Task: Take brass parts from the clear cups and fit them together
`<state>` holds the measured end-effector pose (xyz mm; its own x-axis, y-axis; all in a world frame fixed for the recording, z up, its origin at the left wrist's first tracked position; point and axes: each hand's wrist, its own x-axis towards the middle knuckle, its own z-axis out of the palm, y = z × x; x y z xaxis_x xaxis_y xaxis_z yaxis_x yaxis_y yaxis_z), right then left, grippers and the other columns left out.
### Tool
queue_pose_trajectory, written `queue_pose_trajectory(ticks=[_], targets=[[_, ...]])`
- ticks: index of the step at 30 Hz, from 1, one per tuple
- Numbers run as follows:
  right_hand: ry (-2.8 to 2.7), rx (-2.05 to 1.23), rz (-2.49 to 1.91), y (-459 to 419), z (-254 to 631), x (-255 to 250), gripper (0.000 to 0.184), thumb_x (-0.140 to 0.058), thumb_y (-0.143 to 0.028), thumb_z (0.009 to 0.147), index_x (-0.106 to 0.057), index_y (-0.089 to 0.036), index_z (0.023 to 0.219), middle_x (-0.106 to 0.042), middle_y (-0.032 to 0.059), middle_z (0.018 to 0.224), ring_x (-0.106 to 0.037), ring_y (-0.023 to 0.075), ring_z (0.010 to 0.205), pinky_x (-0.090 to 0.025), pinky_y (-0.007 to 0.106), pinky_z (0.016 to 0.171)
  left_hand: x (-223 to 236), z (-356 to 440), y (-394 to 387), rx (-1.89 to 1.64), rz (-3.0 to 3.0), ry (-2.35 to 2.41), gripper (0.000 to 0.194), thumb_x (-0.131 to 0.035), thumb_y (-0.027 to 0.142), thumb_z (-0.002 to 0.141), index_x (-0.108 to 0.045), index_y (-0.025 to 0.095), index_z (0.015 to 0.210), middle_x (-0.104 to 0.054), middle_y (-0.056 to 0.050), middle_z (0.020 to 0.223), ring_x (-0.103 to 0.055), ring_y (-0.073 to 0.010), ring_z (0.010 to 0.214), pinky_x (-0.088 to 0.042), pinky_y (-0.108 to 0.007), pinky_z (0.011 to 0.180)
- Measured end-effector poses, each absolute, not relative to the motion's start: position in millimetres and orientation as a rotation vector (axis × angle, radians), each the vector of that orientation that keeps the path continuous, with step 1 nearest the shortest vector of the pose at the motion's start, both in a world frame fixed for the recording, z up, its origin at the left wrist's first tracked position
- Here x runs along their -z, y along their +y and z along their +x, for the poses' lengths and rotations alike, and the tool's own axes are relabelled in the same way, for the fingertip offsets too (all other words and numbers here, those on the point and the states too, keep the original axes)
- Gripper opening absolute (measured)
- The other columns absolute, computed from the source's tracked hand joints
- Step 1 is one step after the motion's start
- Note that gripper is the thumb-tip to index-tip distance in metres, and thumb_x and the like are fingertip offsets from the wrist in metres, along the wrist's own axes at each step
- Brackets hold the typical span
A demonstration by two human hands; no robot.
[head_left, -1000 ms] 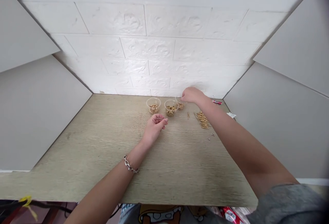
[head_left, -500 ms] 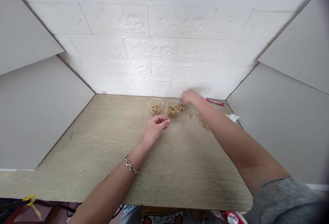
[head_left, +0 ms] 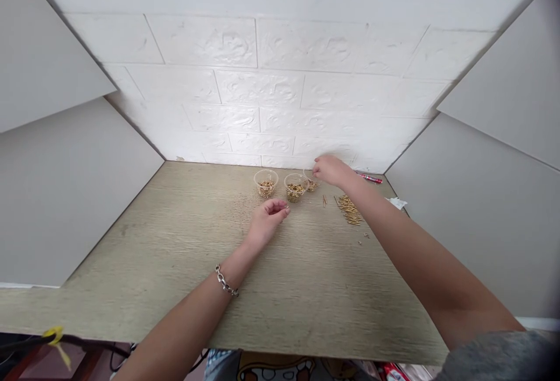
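Note:
My left hand (head_left: 265, 220) hangs above the middle of the table, thumb and forefinger pinched on a tiny piece too small to name. My right hand (head_left: 331, 170) is over the rim of the rear-right clear plastic cup (head_left: 312, 185), its fingers drawn together; whatever they hold is hidden. Small gold-coloured metal parts lie in that cup. Two more clear cups, the left one (head_left: 266, 185) and the middle one (head_left: 296, 189), hold similar gold pieces. Beside my right forearm lies a pile of thin gold pins (head_left: 350, 212), with a few loose pins (head_left: 324, 201) left of it.
A red pen-like stick (head_left: 371, 178) lies by the back wall, partly behind my right arm. White crumpled paper (head_left: 398, 202) sits at the right edge. Tiny bits (head_left: 238, 209) are scattered left of the cups. Grey panels (head_left: 79, 194) flank the wooden table (head_left: 306, 287).
My right hand has come up and slightly right out of the rear-right cup, so more of that cup shows. My left hand stays nearly in place, still pinching. The view has shifted slightly.

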<state>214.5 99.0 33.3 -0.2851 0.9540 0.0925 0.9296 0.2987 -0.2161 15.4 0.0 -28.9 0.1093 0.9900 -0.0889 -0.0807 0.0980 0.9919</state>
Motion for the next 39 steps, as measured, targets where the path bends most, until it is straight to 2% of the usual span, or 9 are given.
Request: queue_pose_trajectory(ticks=[4,7,10,13,16,25,32,35,39], targets=[[-2.349,-0.024,-1.578,68,216,-39,0.019,-0.043,-0.015,0.075,-0.062,-0.015,0.072,-0.057,0.01,0.099,-0.051,0.0207,0.092,-0.036,0.03,0.078,28,16,-1,-1.175,1.109,1.111,0.028,-0.069,0.028,0.057,-0.062,0.014,0.081,-0.061,-0.005,0.082,-0.054,-0.0139,0.076,-0.042,-0.027,0.072],[-2.263,-0.112,-1.374,26,207,-30,0.019,-0.04,-0.022,0.08,-0.058,-0.017,0.081,-0.054,0.0075,0.105,-0.05,0.0195,0.094,-0.037,0.031,0.079,29,17,-2,-1.16,1.134,1.095,0.025,-0.068,0.03,0.058,-0.064,0.014,0.077,-0.063,-0.004,0.081,-0.054,-0.0153,0.078,-0.041,-0.028,0.074],[-2.105,-0.319,-1.235,-11,194,-2,0.017,-0.039,-0.026,0.081,-0.054,-0.02,0.084,-0.057,0.005,0.093,-0.051,0.0174,0.085,-0.038,0.029,0.075,29,19,-3,-1.113,1.172,1.055,0.023,-0.068,0.031,0.058,-0.065,0.015,0.073,-0.063,-0.003,0.077,-0.054,-0.0145,0.075,-0.041,-0.026,0.072],[-1.854,-0.56,-1.338,-27,186,29,0.018,-0.038,-0.031,0.081,-0.052,-0.02,0.082,-0.055,0.0021,0.072,-0.049,0.0145,0.064,-0.038,0.025,0.058,29,20,-3,-1.063,1.196,1.027,0.021,-0.068,0.031,0.058,-0.066,0.016,0.072,-0.062,-0.001,0.068,-0.051,-0.011,0.062,-0.04,-0.024,0.062],[-1.752,-0.692,-1.347,-29,185,45,0.018,-0.04,-0.033,0.08,-0.051,-0.02,0.082,-0.051,0.0006,0.066,-0.045,0.0138,0.059,-0.036,0.025,0.056,30,20,-3,-1.005,1.208,0.991,0.021,-0.067,0.03,0.059,-0.066,0.015,0.073,-0.058,0.001,0.06,-0.045,-0.0075,0.053,-0.037,-0.021,0.055],[-1.715,-0.755,-1.308,-37,179,40,0.014,-0.046,-0.03,0.077,-0.055,-0.02,0.08,-0.057,0.0016,0.071,-0.048,0.013,0.06,-0.037,0.024,0.054,30,23,-6,-0.848,1.226,0.907,0.022,-0.066,0.031,0.063,-0.063,0.013,0.074,-0.061,-0.002,0.07,-0.051,-0.0093,0.062,-0.041,-0.022,0.061],[-1.658,-0.763,-1.315,-41,176,39,0.014,-0.048,-0.028,0.076,-0.057,-0.018,0.08,-0.056,0.0001,0.065,-0.045,0.0103,0.054,-0.037,0.022,0.05,31,17,-4,-0.697,1.307,0.824,0.026,-0.061,0.036,0.068,-0.062,0.011,0.076,-0.06,-0.003,0.072,-0.05,-0.0081,0.062,-0.039,-0.021,0.061],[-1.607,-0.711,-1.338,-41,175,38,0.015,-0.052,-0.029,0.074,-0.057,-0.017,0.082,-0.056,0.0,0.065,-0.045,0.0097,0.052,-0.038,0.022,0.049,31,17,-4,-0.684,1.316,0.831,0.028,-0.061,0.037,0.068,-0.062,0.01,0.076,-0.059,-0.002,0.071,-0.049,-0.0078,0.061,-0.038,-0.02,0.061],[-1.651,-0.56,-1.289,-40,177,37,0.01,-0.053,-0.024,0.074,-0.06,-0.018,0.077,-0.059,0.0015,0.073,-0.051,0.0105,0.06,-0.042,0.023,0.056,29,21,-6,-0.691,1.301,0.872,0.028,-0.06,0.037,0.069,-0.061,0.01,0.077,-0.058,-0.002,0.07,-0.049,-0.0076,0.06,-0.036,-0.02,0.058]])
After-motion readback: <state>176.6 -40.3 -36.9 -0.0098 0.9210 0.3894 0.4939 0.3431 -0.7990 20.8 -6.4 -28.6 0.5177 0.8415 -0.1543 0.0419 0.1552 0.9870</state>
